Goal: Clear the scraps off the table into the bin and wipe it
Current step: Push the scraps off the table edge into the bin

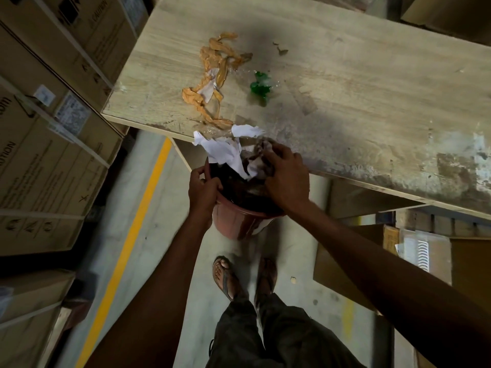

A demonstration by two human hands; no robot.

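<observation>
At desk front edge: bin, reddish-brown plastic, held off the floor with its mouth just under the edge of the desk, tilted toward the person.
Left hands status: left hand grips the bin's near-left rim, thumb over the lip, fingers curled on the outside wall.
Right hands status: right hand has its fingers bent over a crumpled wad, grey-brown, right at the edge above the bin; cloth or paper, cannot tell.
Paper scraps: white, crumpled, hanging over the desk edge and the bin's far rim, touching the wad.
Bin contents: interior dark and glossy; lower end of the white paper dips inside; nothing else can be made out.
Tape strips: orange tangle with a white label piece, on the desk behind the paper, near its left end.
Green scrap: just right of the tape, apart from it.
Dark bits: small, farther back.
Desk surface: pale wood grain, scuffed and stained along the front right.
Cardboard boxes: strapped, stacked left of the desk.
Floor: concrete, yellow line on the left; sandalled feet below the bin.
Under desk: flat carton to the right.
</observation>
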